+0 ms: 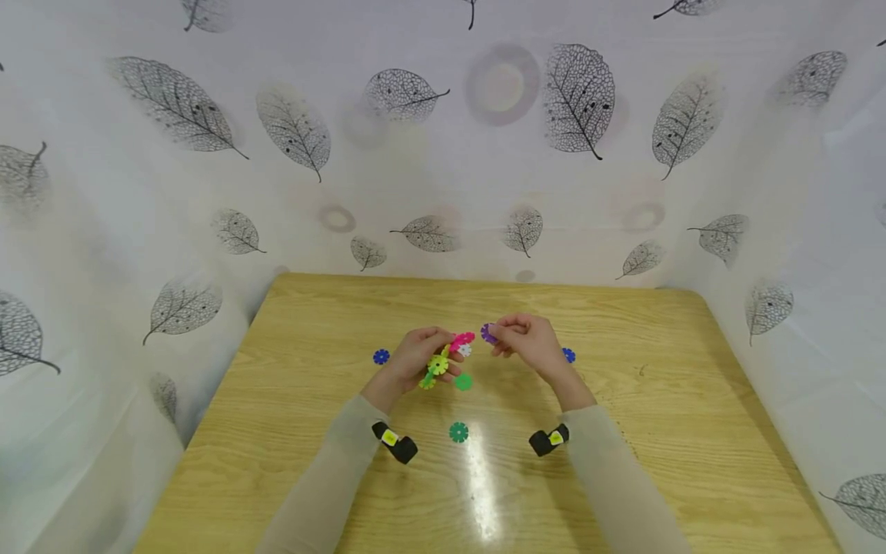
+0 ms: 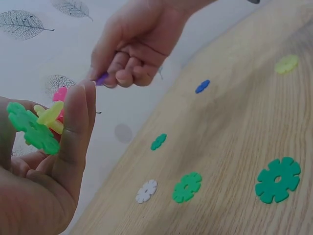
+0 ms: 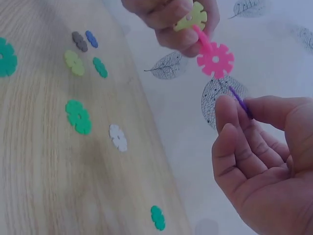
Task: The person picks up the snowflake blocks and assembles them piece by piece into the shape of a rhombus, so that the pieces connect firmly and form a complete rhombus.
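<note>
My left hand [image 1: 415, 358] grips a cluster of joined snowflake discs [image 1: 446, 358] in pink, yellow and green, held just above the wooden table [image 1: 311, 462]. In the left wrist view the cluster [image 2: 41, 122] sits between thumb and fingers. My right hand [image 1: 529, 342] pinches a single purple disc [image 1: 488, 333] a short way right of the cluster, apart from it. The right wrist view shows the purple disc [image 3: 240, 102] edge-on just below the pink disc [image 3: 215, 59].
Loose discs lie on the table: a dark green one [image 1: 458, 432] near me, a green one [image 1: 464, 382] under the hands, blue ones at left [image 1: 381, 356] and right [image 1: 568, 355]. A leaf-patterned sheet [image 1: 443, 138] walls the table on three sides.
</note>
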